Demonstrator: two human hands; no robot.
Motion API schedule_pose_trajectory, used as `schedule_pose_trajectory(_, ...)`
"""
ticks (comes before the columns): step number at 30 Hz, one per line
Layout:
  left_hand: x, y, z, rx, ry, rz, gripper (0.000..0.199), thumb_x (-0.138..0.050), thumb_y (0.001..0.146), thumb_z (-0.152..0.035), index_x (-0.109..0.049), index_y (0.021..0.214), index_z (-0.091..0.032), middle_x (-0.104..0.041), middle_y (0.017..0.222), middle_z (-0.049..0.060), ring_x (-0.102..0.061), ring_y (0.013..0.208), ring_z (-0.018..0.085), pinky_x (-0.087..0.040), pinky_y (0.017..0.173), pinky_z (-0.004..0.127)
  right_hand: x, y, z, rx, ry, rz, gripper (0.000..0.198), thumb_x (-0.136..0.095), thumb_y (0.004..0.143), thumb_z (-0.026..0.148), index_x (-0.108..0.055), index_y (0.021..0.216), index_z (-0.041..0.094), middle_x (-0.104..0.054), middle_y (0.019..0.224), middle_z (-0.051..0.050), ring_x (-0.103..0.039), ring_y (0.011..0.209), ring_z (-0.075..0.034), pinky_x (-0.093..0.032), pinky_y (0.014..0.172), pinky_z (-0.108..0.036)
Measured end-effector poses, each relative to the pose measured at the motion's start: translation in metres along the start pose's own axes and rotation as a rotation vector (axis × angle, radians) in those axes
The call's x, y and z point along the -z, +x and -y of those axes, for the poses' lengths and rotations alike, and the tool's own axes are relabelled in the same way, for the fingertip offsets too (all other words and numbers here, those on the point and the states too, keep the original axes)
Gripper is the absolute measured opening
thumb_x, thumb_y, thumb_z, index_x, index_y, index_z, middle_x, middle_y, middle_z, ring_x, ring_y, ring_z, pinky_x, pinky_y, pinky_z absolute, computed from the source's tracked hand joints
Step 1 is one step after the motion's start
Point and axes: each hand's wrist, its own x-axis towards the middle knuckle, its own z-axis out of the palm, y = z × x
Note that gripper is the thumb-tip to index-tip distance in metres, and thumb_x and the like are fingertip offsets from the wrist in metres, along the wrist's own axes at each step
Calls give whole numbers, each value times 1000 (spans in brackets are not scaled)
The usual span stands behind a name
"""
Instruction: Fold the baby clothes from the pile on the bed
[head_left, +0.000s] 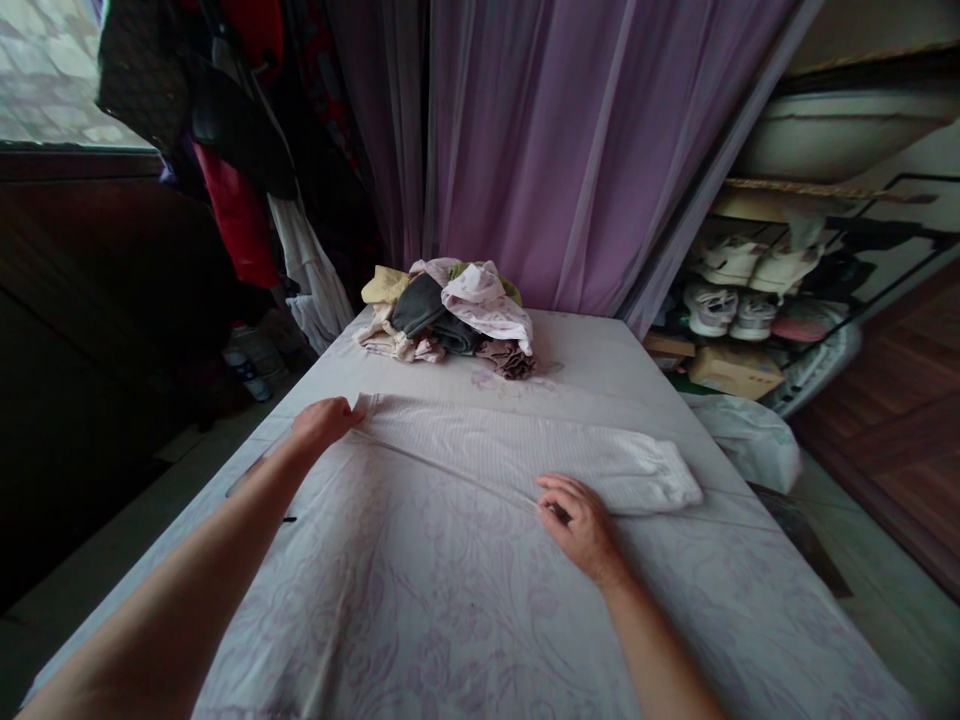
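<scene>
A pair of white, finely ribbed trousers (487, 445) lies folded lengthwise across the table, its gathered cuff (670, 478) toward the right. At the other end, my left hand (324, 422) is closed on the corner of the trousers. My right hand (576, 520) rests on the near edge, left of the cuff, with its fingers curled and pinching the fabric there. The tips of its thumb and fingers are partly hidden. Between my hands the near edge runs in a straight slanting line.
A heap of clothes (442, 315) sits at the table's far end, before a purple curtain (525, 150). The table wears a pale flowered cover (450, 610). On the right stands a rack with shoes (712, 305) and a cardboard box (735, 370); garments (232, 215) hang at left.
</scene>
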Motion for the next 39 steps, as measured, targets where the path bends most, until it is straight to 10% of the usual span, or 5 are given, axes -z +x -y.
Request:
schedule_pose_trajectory(18, -16, 26, -6, -64, -340, 40, 22, -64, 66, -40, -67, 73, -19, -71, 74, 6, -68, 76, 24, -48, 60, 27, -2, -1, -3, 18, -5, 24, 6, -59, 83, 22, -63, 86, 24, -72, 105, -7, -64, 102, -23, -51, 90, -43)
schedule_pose_trajectory(24, -9, 26, -7, -33, -643, -59, 43, -54, 81, -36, -57, 119, -16, -74, 101, 6, -69, 84, 16, -52, 66, 23, -2, -2, -2, 15, -28, 36, 7, -58, 83, 22, -64, 87, 24, -72, 106, -7, -64, 104, -24, -50, 92, -43)
schedule_pose_trajectory(31, -17, 21, -16, 58, -396, -144, 62, -55, 78, -20, -44, 140, -16, -66, 122, 15, -62, 112, 29, -48, 86, 35, 2, -1, 6, 51, -63, 61, 14, -57, 87, 26, -68, 95, 24, -71, 110, -7, -63, 108, -24, -49, 95, -44)
schedule_pose_trajectory(39, -24, 14, -40, -289, -81, -329, 57, -50, 82, -18, -51, 138, -18, -42, 151, 13, -38, 139, 31, -33, 112, 43, 2, 1, 4, 44, -39, 26, 18, -54, 90, 26, -72, 88, 26, -73, 104, -6, -65, 103, -22, -52, 91, -41)
